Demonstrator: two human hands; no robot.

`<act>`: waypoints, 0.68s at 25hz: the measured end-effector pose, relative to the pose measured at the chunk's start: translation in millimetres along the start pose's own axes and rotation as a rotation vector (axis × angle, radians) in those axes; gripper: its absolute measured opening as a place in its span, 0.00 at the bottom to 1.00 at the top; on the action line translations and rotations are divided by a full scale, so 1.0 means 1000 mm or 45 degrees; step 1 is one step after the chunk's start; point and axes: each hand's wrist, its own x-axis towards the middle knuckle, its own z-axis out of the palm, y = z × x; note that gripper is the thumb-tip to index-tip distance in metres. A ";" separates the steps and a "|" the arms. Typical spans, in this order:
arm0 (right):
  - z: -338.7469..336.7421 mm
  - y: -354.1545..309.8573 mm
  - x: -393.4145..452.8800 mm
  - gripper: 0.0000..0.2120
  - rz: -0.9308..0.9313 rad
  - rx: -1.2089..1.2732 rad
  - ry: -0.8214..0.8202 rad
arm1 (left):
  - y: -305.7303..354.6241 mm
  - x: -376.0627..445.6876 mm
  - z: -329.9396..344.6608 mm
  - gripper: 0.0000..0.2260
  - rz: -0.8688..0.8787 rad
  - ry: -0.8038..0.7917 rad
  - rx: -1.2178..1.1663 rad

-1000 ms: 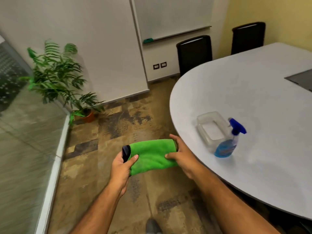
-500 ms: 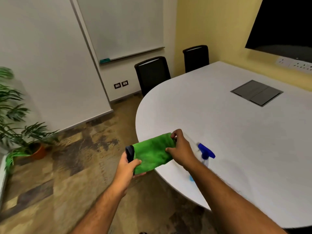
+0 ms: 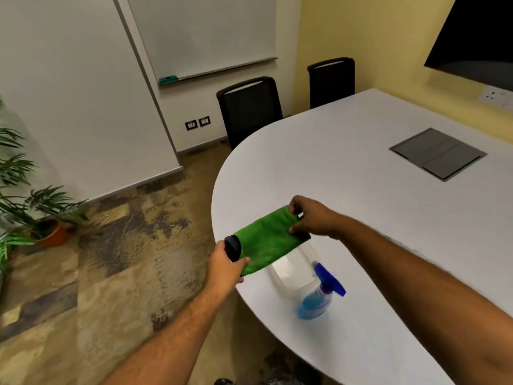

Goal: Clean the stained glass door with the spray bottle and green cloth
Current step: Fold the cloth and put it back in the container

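Observation:
A green cloth (image 3: 268, 240) wrapped over a dark pad or tool is stretched between both hands above the table's near edge. My left hand (image 3: 226, 266) grips its left end, where a dark rounded tip shows. My right hand (image 3: 312, 216) pinches its right end. Below the cloth a spray bottle (image 3: 317, 297) with blue liquid and a blue trigger stands on the white table (image 3: 347, 173), next to a clear plastic container (image 3: 294, 270). The glass door is out of view.
Two black chairs (image 3: 249, 109) stand at the table's far end. A potted plant (image 3: 33, 215) is on the floor at left. A whiteboard (image 3: 205, 34) hangs on the back wall. A grey cable hatch (image 3: 437, 152) is set in the tabletop.
The view has swung right, away from the glass wall and toward the table. Both hands have carried the cloth from over the floor to above the table's edge and the container.

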 end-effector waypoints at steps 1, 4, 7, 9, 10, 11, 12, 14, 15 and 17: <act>0.002 0.017 0.008 0.21 0.013 -0.021 0.001 | 0.001 0.006 0.012 0.28 -0.018 0.001 0.052; 0.014 0.064 0.030 0.20 0.042 -0.087 -0.001 | 0.001 0.023 0.050 0.42 -0.084 -0.053 0.140; 0.025 0.098 0.048 0.20 0.062 -0.110 0.004 | 0.003 0.033 0.084 0.47 -0.069 -0.128 0.201; 0.032 0.118 0.057 0.19 0.076 -0.110 -0.013 | -0.002 0.040 0.106 0.44 -0.112 -0.196 0.289; 0.036 0.126 0.060 0.20 0.080 -0.130 -0.032 | -0.005 0.041 0.114 0.41 -0.133 -0.235 0.341; 0.040 0.134 0.062 0.21 0.080 -0.164 -0.050 | -0.007 0.042 0.120 0.40 -0.144 -0.273 0.403; 0.044 0.141 0.063 0.23 0.079 -0.213 -0.059 | -0.010 0.043 0.125 0.40 -0.140 -0.301 0.511; 0.054 0.151 0.060 0.26 0.058 -0.361 0.000 | -0.017 0.040 0.127 0.43 -0.021 -0.307 0.891; 0.057 0.154 0.060 0.26 0.018 -0.451 0.046 | -0.021 0.040 0.127 0.41 0.095 -0.281 1.096; 0.063 0.162 0.064 0.25 -0.078 -0.629 0.094 | -0.027 0.043 0.129 0.37 0.271 -0.318 1.387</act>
